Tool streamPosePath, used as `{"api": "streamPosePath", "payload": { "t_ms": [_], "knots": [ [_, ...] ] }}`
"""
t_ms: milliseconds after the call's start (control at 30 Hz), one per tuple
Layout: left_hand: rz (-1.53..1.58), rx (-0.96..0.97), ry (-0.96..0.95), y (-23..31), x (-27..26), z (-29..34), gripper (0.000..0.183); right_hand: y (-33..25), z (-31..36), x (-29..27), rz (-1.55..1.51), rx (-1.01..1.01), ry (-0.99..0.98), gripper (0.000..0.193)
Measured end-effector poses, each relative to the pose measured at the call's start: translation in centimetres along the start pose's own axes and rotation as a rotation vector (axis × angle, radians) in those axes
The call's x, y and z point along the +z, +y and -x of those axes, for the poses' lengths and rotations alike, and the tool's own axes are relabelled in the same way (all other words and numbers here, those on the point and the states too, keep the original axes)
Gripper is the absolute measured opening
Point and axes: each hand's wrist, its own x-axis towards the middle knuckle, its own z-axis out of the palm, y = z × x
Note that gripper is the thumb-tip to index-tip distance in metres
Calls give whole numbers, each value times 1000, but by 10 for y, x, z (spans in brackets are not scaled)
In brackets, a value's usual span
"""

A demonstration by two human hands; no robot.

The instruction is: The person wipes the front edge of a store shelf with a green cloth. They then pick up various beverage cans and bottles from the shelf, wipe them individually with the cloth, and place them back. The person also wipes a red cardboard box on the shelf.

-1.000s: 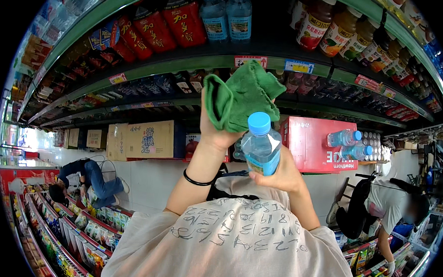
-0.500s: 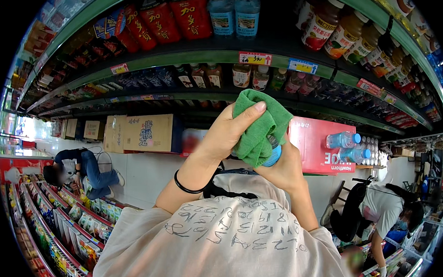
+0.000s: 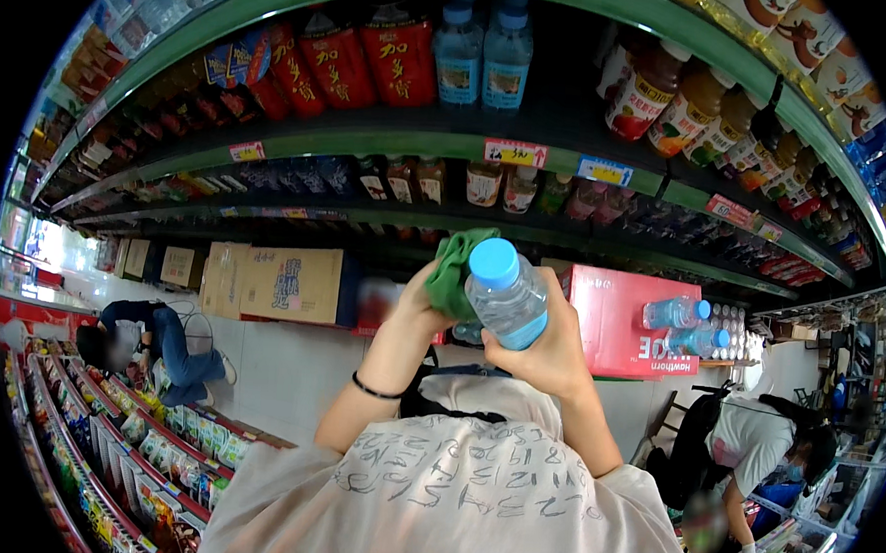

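In my right hand [image 3: 549, 347] is a clear water bottle [image 3: 510, 298] with a light blue cap, its cap end tilted up and to the left. The fingers wrap round its lower half, over a blue label. My left hand [image 3: 419, 300] is closed on a bunched green cloth [image 3: 452, 274], just left of the bottle. Cloth and bottle sit close together; whether they touch I cannot tell. Both hands are in front of my chest, before the drink shelves [image 3: 370, 147].
Two blue-capped bottles [image 3: 504, 64] stand on the upper shelf beside red packs [image 3: 399, 59]. Below right, two bottles [image 3: 677, 313] lie on a red carton [image 3: 601, 320]. Brown cartons [image 3: 292, 284] sit at left. One person [image 3: 164, 347] crouches left; another [image 3: 755, 443] bends at right.
The green cloth has come away from over the bottle and moved left in my left hand. The bottle now shows, cap up, in my right hand. The shelf appears slightly lower in view.
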Motion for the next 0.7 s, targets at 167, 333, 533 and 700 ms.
{"api": "streamPosePath", "payload": {
  "t_ms": [167, 333, 533, 700],
  "knots": [
    [181, 56, 267, 19, -65, 35, 34, -2, -11, 0, -42, 93, -18, 60],
    [98, 271, 355, 38, -87, 83, 34, 14, -16, 3, -97, 155, 80, 67],
    [198, 420, 405, 48, -70, 99, 23, 35, -32, -16, -469, 244, 109, 62],
    [181, 387, 310, 49, -59, 95, 25, 34, -54, -28, -905, 293, 121, 52]
  ]
}}
